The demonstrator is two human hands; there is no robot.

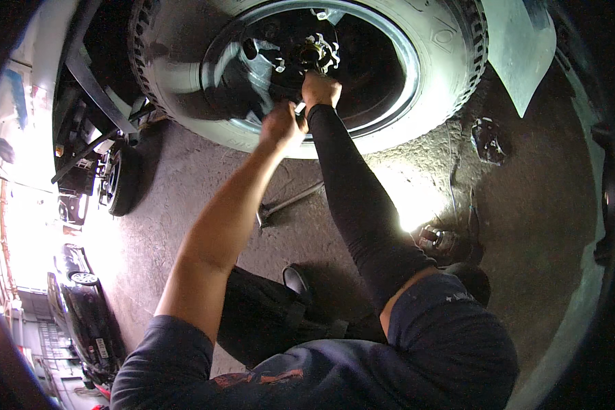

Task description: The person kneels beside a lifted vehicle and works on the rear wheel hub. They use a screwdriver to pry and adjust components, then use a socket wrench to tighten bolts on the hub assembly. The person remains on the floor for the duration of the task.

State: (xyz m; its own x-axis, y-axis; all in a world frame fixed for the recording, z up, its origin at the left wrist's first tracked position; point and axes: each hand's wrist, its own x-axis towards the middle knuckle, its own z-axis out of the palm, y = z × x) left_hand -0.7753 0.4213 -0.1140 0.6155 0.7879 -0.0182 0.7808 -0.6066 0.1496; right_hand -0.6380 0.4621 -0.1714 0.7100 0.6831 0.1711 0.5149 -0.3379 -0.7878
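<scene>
A large truck wheel (430,61) with a dark rim (246,75) and a metal hub (318,53) fills the top of the view. My right hand (320,89), on an arm in a black sleeve, reaches into the rim just below the hub. Its fingers are closed, and what they grip is hidden. My left hand (280,126), bare-armed, is closed at the rim's lower edge, touching the right wrist; a small pale object (299,107) shows beside it, too small to identify.
A long metal bar tool (290,201) lies on the dirt ground under the wheel. A mud flap (519,48) hangs at the upper right. Small metal parts (439,239) lie to the right. A loose tyre (119,179) and parked cars (82,301) are on the left.
</scene>
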